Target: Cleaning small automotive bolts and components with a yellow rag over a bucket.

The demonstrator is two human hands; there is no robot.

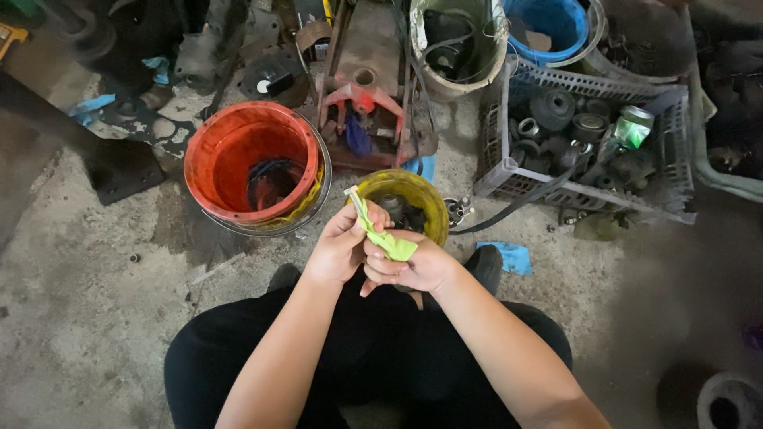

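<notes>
My left hand [338,250] and my right hand [413,268] meet in front of me, both closed on a yellow-green rag [380,235]. The rag's thin end sticks up past my left thumb; its bunched end lies on my right fingers. What the rag wraps, if anything, is hidden. Just beyond my hands stands a small yellow tub [429,202] with dark metal parts inside. I am squatting, my dark trousers [238,349] filling the bottom of the view.
A red bucket [230,147] holding a dark coil stands to the left. A grey plastic crate [509,171] of greasy parts and a green can [633,127] is at right. A red metal machine part [362,99], a blue bucket [548,24] and a dirty pail [457,40] lie farther back on the concrete floor [95,302].
</notes>
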